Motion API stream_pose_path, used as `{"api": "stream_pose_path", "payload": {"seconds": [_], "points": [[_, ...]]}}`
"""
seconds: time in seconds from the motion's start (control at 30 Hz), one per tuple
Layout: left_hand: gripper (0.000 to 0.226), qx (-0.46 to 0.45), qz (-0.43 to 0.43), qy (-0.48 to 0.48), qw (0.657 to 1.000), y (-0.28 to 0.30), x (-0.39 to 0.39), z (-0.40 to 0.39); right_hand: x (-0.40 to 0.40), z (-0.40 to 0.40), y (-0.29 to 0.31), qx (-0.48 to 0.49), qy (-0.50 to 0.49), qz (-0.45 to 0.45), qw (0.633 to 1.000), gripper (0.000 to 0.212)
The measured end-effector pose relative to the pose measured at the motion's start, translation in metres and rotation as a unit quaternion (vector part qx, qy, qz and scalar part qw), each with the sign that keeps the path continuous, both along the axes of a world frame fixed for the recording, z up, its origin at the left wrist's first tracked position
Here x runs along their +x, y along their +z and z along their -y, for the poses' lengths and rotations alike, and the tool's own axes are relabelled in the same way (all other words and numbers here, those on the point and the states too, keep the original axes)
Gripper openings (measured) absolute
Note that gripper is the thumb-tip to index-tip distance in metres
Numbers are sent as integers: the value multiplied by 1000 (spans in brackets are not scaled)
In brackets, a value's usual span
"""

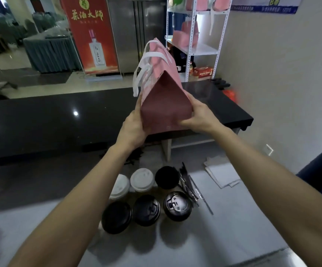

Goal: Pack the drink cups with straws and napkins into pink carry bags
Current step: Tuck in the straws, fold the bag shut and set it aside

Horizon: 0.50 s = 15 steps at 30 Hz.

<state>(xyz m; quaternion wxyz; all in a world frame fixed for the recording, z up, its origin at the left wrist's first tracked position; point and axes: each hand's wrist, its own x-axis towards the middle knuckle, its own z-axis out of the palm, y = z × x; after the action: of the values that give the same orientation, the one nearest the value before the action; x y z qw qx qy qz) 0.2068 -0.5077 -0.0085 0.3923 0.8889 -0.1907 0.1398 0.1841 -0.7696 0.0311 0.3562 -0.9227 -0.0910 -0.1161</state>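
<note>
Pink carry bag (pixel 166 105) lies tipped lengthwise, base toward the camera, white handles (pixel 148 60) pointing away. Left hand (pixel 135 126) and right hand (pixel 198 116) grip its base sides.

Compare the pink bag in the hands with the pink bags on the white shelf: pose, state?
The held pink bag is up in the air, tipped so its base faces the camera, gripped by the left hand and the right hand; the shelf bags stand upright on the white shelf, untouched. The held bag's white handles point away from the camera; a shelf bag's handles hang down over the shelf edge. Both are pink with white handles.
</note>
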Motion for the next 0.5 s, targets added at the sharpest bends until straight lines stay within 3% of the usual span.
{"api": "stream_pose_path", "payload": {"seconds": [0.23, 0.5], "points": [[114, 49, -51, 27, 997, -11, 47, 53, 50, 53, -19, 14, 8, -45, 999, 115], [117, 47, -35, 11, 998, -22, 52, 65, 60, 72, -41, 67, -6, -73, 995, 112]]}}
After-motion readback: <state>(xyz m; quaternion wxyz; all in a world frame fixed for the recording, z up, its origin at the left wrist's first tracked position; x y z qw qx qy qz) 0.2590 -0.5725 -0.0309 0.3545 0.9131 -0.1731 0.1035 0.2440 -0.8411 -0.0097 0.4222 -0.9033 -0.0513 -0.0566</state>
